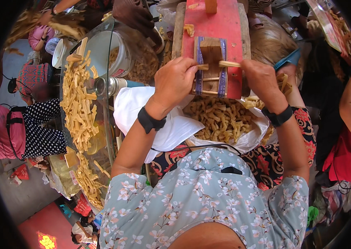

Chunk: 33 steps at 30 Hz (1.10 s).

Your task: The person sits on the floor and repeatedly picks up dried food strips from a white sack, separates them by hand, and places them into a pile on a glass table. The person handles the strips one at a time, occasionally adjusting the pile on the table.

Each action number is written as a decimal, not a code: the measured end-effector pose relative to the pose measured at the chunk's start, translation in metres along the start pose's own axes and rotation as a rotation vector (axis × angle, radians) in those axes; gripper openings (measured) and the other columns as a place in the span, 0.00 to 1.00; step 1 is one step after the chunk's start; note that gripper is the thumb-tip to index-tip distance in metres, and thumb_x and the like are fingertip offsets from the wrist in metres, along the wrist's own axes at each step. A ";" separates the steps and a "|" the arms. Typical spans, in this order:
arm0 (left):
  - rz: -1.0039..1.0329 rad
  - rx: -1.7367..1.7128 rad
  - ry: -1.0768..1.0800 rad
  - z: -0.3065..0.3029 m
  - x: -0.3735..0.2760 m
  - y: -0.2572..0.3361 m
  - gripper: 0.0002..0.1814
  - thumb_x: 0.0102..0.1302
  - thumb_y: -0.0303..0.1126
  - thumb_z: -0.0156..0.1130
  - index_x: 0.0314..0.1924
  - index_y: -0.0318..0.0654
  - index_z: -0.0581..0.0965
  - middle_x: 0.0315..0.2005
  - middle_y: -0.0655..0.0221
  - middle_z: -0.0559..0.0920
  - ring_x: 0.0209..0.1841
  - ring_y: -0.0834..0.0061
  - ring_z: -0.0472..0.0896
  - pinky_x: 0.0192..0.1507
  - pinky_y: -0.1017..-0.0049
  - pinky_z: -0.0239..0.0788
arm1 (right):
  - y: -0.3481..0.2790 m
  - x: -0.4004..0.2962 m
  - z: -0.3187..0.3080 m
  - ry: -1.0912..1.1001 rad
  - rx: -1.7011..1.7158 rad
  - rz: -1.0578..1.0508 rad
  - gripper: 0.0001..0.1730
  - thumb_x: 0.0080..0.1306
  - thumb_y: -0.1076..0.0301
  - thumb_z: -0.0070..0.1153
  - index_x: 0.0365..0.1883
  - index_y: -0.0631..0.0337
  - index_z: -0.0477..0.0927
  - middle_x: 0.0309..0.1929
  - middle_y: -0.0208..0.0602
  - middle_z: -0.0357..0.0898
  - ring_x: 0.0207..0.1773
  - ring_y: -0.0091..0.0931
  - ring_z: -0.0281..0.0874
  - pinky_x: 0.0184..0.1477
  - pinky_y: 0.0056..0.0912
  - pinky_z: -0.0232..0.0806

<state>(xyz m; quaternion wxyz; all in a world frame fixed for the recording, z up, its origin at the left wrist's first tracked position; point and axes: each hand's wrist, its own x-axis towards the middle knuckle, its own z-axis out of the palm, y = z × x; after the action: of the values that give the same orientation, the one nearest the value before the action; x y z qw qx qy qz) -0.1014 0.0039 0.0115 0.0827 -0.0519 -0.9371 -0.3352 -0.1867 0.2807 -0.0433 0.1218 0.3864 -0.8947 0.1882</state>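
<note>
My left hand (177,82) pinches a short, pale yellow strip (203,66) of plant material, perhaps corn husk, at the left of a wooden block (211,49). Between the fingers of my right hand (259,77) is another strip end (229,64), pointing towards the block. Whether both ends belong to one strip cannot be seen. Purple printed measuring tapes (222,81) run along both sides of the block's hollow front, where thin sticks (211,79) lie crosswise. The block rests on a red-painted board (214,28). Below it, a white bag (256,133) holds many folded strips (222,119).
On the left, a glass tabletop (108,124) bears heaped strips (80,102). A white bucket (122,53) and a metal-lidded jar (104,86) stand nearby. White cloth (160,115) lies beside the bag. Long fibres (268,40) lie at right. Other people sit on both sides.
</note>
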 end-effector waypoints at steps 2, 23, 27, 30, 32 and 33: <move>0.000 0.006 -0.113 -0.014 -0.014 0.009 0.10 0.70 0.32 0.67 0.47 0.36 0.87 0.39 0.57 0.87 0.39 0.58 0.86 0.44 0.68 0.76 | 0.005 -0.013 -0.006 0.079 0.107 0.052 0.08 0.63 0.76 0.59 0.40 0.59 0.77 0.32 0.43 0.81 0.35 0.45 0.83 0.36 0.46 0.74; 0.014 -1.518 -0.319 -0.052 -0.081 0.070 0.18 0.78 0.44 0.63 0.41 0.35 0.84 0.58 0.40 0.82 0.57 0.53 0.86 0.50 0.63 0.82 | -0.092 -0.046 -0.053 0.017 0.864 0.132 0.11 0.75 0.77 0.55 0.54 0.62 0.82 0.32 0.36 0.83 0.31 0.31 0.83 0.35 0.35 0.75; 0.348 -0.732 -0.218 -0.058 -0.073 0.077 0.14 0.59 0.31 0.77 0.44 0.34 0.87 0.66 0.45 0.79 0.67 0.52 0.79 0.64 0.57 0.74 | -0.124 -0.051 -0.084 -0.299 1.323 0.252 0.14 0.84 0.63 0.49 0.52 0.63 0.82 0.28 0.25 0.79 0.28 0.15 0.76 0.29 0.23 0.67; 0.571 0.023 -0.023 -0.042 -0.082 0.090 0.13 0.49 0.31 0.76 0.36 0.40 0.84 0.51 0.66 0.85 0.52 0.59 0.84 0.50 0.61 0.77 | -0.128 -0.044 -0.104 -0.331 1.329 0.323 0.16 0.83 0.60 0.52 0.45 0.64 0.83 0.27 0.24 0.78 0.27 0.15 0.75 0.29 0.23 0.67; 0.563 0.046 -0.030 -0.038 -0.090 0.095 0.14 0.51 0.29 0.77 0.40 0.42 0.87 0.48 0.65 0.86 0.46 0.61 0.85 0.46 0.65 0.79 | -0.127 -0.046 -0.100 -0.410 1.397 0.336 0.17 0.81 0.57 0.55 0.43 0.64 0.84 0.27 0.23 0.78 0.28 0.14 0.75 0.29 0.22 0.67; 0.553 0.061 -0.030 -0.037 -0.092 0.096 0.15 0.52 0.28 0.77 0.42 0.42 0.88 0.47 0.64 0.86 0.43 0.63 0.85 0.44 0.67 0.80 | -0.128 -0.047 -0.096 -0.455 1.433 0.338 0.18 0.81 0.56 0.57 0.42 0.64 0.84 0.27 0.23 0.78 0.28 0.14 0.75 0.29 0.22 0.67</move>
<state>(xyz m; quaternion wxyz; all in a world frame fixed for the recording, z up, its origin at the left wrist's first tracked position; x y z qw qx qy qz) 0.0081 0.0508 0.0816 0.1585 -0.3081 -0.8981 -0.2707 -0.0542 0.2721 0.0572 -0.3756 0.2580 -0.6043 0.6536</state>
